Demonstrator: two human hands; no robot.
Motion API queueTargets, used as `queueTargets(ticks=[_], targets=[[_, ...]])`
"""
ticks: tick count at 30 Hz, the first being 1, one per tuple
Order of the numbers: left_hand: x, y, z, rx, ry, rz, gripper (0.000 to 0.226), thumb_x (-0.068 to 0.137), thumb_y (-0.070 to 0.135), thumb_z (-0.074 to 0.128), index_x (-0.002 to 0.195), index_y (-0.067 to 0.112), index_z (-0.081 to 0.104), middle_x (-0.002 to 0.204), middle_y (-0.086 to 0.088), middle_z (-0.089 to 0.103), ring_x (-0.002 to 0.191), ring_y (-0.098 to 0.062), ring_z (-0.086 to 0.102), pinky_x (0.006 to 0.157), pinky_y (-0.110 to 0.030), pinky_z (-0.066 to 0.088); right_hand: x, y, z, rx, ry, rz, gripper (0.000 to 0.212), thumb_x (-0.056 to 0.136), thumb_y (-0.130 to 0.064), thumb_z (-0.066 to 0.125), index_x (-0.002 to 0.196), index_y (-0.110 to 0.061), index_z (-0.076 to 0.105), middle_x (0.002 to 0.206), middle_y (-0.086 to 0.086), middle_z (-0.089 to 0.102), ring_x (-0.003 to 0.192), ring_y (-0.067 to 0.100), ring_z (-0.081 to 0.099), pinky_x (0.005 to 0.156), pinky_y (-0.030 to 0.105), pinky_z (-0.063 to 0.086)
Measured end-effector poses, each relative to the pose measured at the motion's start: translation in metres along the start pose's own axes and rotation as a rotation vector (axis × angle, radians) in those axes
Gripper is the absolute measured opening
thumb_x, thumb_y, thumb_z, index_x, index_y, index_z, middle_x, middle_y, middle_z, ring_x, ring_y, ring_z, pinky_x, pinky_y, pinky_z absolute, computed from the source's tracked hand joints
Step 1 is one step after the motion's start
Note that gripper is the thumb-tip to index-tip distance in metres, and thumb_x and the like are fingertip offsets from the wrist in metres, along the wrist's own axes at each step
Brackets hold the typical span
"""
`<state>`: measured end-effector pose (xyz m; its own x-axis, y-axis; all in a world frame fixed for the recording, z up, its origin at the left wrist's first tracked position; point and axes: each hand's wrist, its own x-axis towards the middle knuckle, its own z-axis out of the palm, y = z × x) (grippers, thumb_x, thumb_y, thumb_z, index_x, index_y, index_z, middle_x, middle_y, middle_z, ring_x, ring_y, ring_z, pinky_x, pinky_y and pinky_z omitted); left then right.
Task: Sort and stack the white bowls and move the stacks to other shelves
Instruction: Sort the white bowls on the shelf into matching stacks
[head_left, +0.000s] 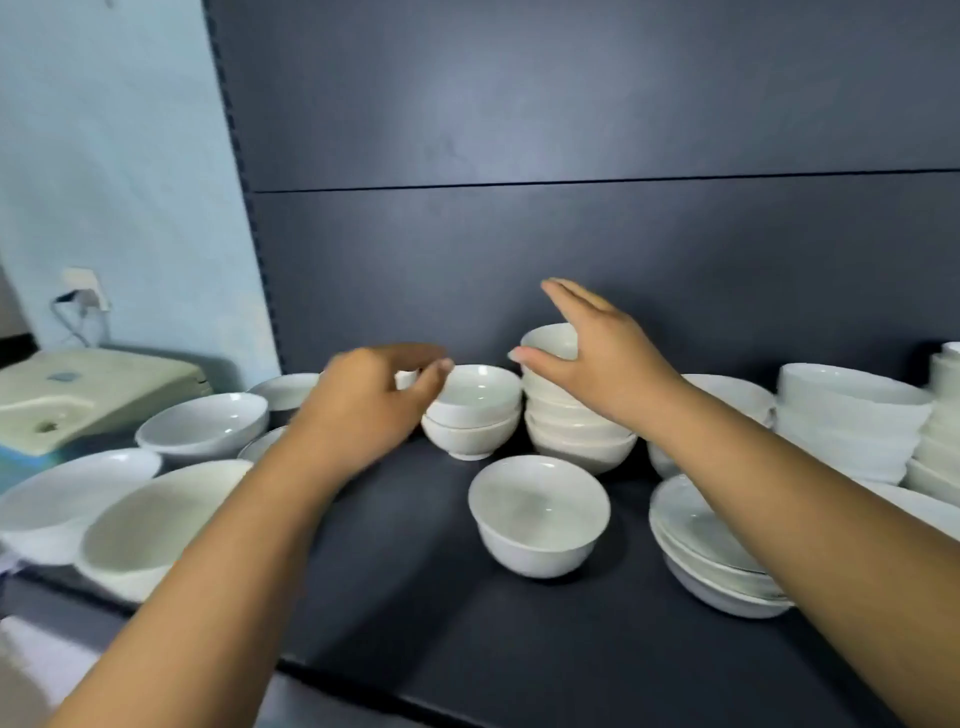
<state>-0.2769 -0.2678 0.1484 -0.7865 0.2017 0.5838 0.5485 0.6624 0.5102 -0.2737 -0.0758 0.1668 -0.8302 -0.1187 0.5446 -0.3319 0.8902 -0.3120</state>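
1. The left hand (363, 410) reaches over the dark shelf (415, 597) with its fingers loosely curled and spread; it grips nothing. Its thumb tip lies at the rim of the short stack of two small bowls (472, 415), but motion blur hides whether it touches.
2. The right hand (597, 353) is spread flat and wide, fingers extended toward the back panel (571, 130). It hovers in front of the upper part of the tall stack of small bowls (576, 421) and covers part of the top bowl; no fingers close on it.
3. The two stacks stand just beside each other at the back of the shelf, the short one to the left of the tall one.
4. A single small bowl (539, 514) sits upright in front of both stacks, apart from them, between the two forearms.
5. Under the right forearm lies a stack of shallow plates (696, 545). Behind it, further right, stands a stack of larger bowls (847, 421), with more white dishes blurred at the frame's right edge.
6. Left of the left hand, wide shallow bowls (202, 423) lie scattered, and two larger ones (135, 519) overlap at the shelf's front left corner.
7. Beyond the shelf's left side is a pale blue wall (104, 156) with a socket and cable (83, 296), and a cream-coloured appliance (88, 389) below it.
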Motion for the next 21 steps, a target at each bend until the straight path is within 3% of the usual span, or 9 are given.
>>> queueTargets(ticks=[2,5,9,12,14,18,21], targets=[[-0.024,-0.009,-0.03,-0.028,0.132,-0.07,0.021,0.09,0.029,0.055,0.099,0.02,0.071,0.093,0.013,0.07,0.092,-0.005,0.059,0.075,-0.019,0.037,-0.005,-0.034,0.008,0.067,-0.009,-0.131,0.068,0.086,-0.039,0.058,0.143,-0.016,0.028,0.153,-0.003,0.025,0.139,0.011,0.021,0.103,0.013,0.013],[-0.064,-0.031,-0.067,0.018,0.352,-0.186,0.024,0.086,0.036,0.058,0.099,0.019,0.071,0.09,0.012,0.063,0.09,-0.004,0.058,0.076,-0.018,0.036,-0.016,-0.079,0.031,0.192,-0.066,-0.292,0.061,0.084,-0.037,0.06,0.138,-0.017,0.038,0.147,-0.006,0.034,0.131,0.004,0.029,0.096,0.004,0.016],[-0.113,-0.07,-0.085,0.078,0.451,-0.394,0.042,0.077,0.042,0.044,0.099,0.018,0.07,0.095,0.003,0.069,0.095,-0.013,0.06,0.078,-0.024,0.038,-0.029,-0.113,0.079,0.289,-0.211,-0.391,0.056,0.083,-0.037,0.062,0.133,-0.016,0.044,0.141,-0.006,0.043,0.123,0.003,0.034,0.093,0.008,0.02],[-0.138,-0.1,-0.081,0.129,0.467,-0.497,0.035,0.083,0.039,0.053,0.107,0.017,0.067,0.098,-0.007,0.071,0.084,-0.018,0.06,0.075,-0.025,0.038,-0.034,-0.121,0.119,0.288,-0.376,-0.325,0.06,0.084,-0.04,0.061,0.135,-0.016,0.039,0.142,-0.003,0.041,0.126,0.011,0.036,0.085,0.01,0.023],[-0.147,-0.117,-0.078,0.14,0.513,-0.559,0.029,0.09,0.029,0.054,0.114,0.015,0.064,0.107,-0.008,0.069,0.089,-0.019,0.059,0.076,-0.023,0.036,-0.032,-0.124,0.144,0.302,-0.467,-0.25,0.061,0.083,-0.042,0.061,0.133,-0.016,0.038,0.142,0.0,0.041,0.127,0.016,0.039,0.08,0.012,0.027],[-0.156,-0.145,-0.067,0.089,0.464,-0.642,0.039,0.09,0.032,0.054,0.123,0.012,0.056,0.115,0.0,0.065,0.11,-0.02,0.057,0.084,-0.025,0.04,-0.022,-0.122,0.178,0.398,-0.558,-0.08,0.065,0.076,-0.049,0.064,0.13,-0.02,0.04,0.139,-0.003,0.045,0.127,0.018,0.042,0.09,0.028,0.037],[-0.155,-0.157,-0.06,-0.033,0.36,-0.624,0.034,0.088,0.042,0.053,0.114,0.022,0.059,0.098,0.014,0.061,0.098,-0.012,0.057,0.069,-0.017,0.038,-0.018,-0.122,0.189,0.505,-0.609,-0.021,0.081,0.064,-0.057,0.065,0.135,-0.029,0.038,0.14,-0.009,0.045,0.129,0.015,0.041,0.105,0.035,0.037]])
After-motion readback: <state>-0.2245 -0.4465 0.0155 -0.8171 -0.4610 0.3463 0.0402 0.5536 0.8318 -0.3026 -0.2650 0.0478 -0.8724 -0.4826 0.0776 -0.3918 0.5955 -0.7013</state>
